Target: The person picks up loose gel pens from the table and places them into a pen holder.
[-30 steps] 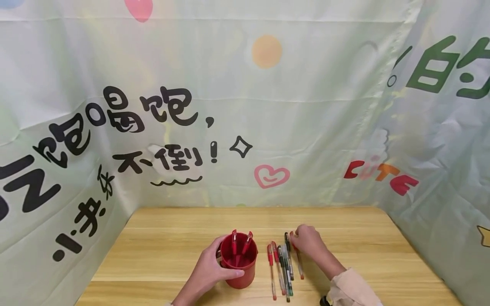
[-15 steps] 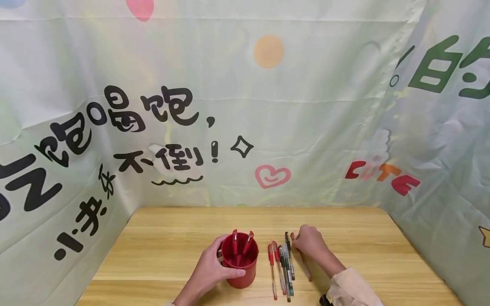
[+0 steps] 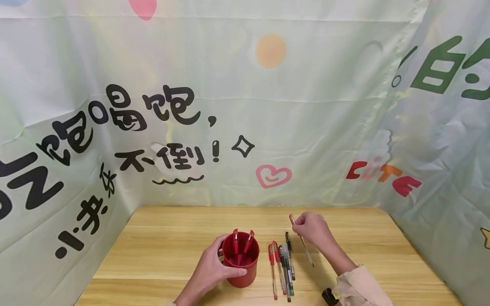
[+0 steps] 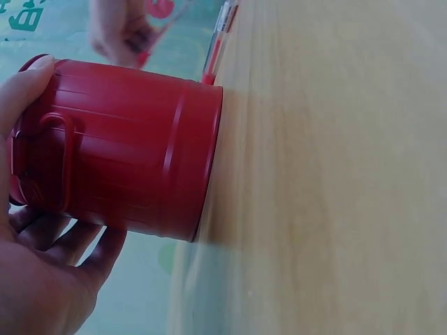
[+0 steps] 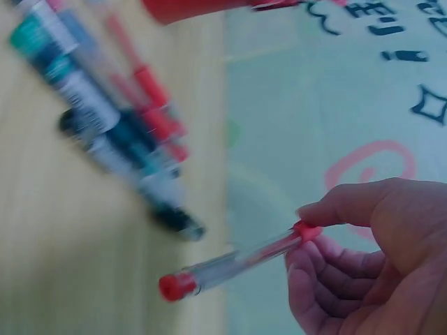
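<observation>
My left hand [image 3: 208,267] grips a red metal cup [image 3: 245,278] by its side, thumb on the front near the rim. The cup stands upright on the table, with two red-capped pens [image 3: 248,242] leaning inside. Its wire handle [image 4: 68,160] shows in the left wrist view. To the right, my right hand [image 3: 314,228] pinches a clear pen with red ends [image 5: 244,262] between thumb and fingers, slanting above the table. Several gel pens lie between cup and right hand: red-capped pens [image 3: 272,259] on the left, dark and green ones [image 3: 285,265] beside them.
The wooden table [image 3: 172,242] is bordered by a printed cloth [image 3: 214,76] at the back and both sides. A small black object [image 3: 329,296] shows by the right sleeve [image 3: 360,284].
My right hand has lifted the red pen off the table, raising it up and slightly away from the other pens. The left hand keeps its grip on the cup.
</observation>
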